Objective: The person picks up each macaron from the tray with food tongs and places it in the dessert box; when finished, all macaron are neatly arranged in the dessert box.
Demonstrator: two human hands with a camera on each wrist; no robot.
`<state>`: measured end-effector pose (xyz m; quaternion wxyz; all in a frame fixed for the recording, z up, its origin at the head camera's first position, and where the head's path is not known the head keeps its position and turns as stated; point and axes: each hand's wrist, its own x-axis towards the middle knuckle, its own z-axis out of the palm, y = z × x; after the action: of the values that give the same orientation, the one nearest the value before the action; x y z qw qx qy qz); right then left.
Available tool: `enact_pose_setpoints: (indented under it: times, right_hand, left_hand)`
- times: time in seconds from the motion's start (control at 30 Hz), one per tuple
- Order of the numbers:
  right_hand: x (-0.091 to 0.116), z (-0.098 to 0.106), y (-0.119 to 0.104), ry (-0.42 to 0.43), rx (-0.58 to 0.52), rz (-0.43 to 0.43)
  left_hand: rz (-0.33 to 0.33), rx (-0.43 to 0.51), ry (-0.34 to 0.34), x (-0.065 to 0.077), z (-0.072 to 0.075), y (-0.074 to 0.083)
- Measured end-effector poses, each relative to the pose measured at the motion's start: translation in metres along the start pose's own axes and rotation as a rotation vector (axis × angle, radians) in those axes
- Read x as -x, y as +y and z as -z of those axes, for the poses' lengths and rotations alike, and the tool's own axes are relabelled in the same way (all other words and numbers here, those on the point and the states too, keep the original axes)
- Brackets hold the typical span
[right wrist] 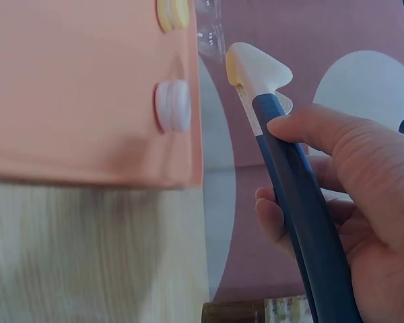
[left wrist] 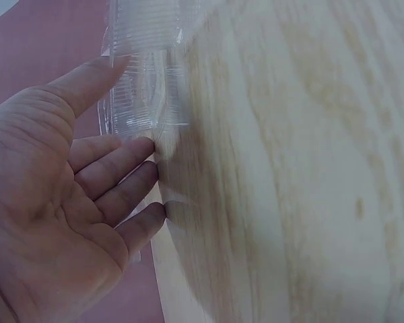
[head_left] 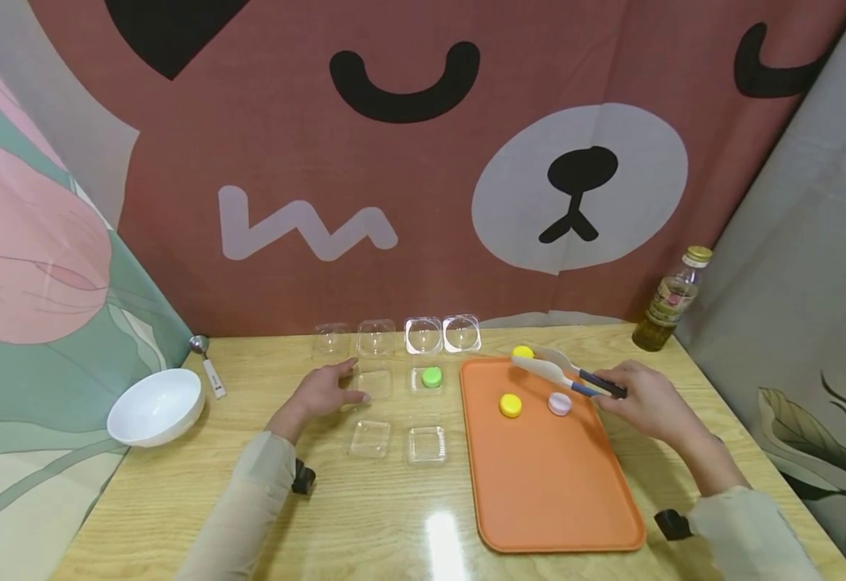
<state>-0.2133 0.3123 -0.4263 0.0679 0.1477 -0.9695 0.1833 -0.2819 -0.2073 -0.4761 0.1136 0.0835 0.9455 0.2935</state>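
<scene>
My right hand (head_left: pixel 644 399) holds dark-handled tongs (right wrist: pixel 299 208) with pale tips above the far end of an orange tray (head_left: pixel 546 484). A yellow macaron (right wrist: pixel 231 67) sits between the tong tips. Lying on the tray are another yellow macaron (head_left: pixel 510 406) and a lilac macaron (head_left: pixel 559 403). My left hand (head_left: pixel 324 390) rests at the left side of a clear plastic box (head_left: pixel 375 383), fingers loosely extended. In the left wrist view, its thumb reaches the ribbed wall of a clear box (left wrist: pixel 145 27). Right of that hand, a green macaron (head_left: pixel 432 377) sits in another clear box (head_left: pixel 417 387).
Nearer on the wooden table stand two more clear boxes, one left (head_left: pixel 370 440) and one right (head_left: pixel 426 445). Raised clear lids (head_left: pixel 423 335) line the back. A white bowl (head_left: pixel 156 407) and small metal scoop (head_left: pixel 208 367) are at left; an oil bottle (head_left: pixel 670 303) stands back right.
</scene>
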Motion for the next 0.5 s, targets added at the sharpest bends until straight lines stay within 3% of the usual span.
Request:
enact_pose_setpoints:
  times: [0.5]
  right_hand:
    - [-0.020,-0.003,-0.029,0.017,-0.030,0.078]
  left_hand:
    - [-0.004,-0.002,-0.010,0.002,0.004,0.006]
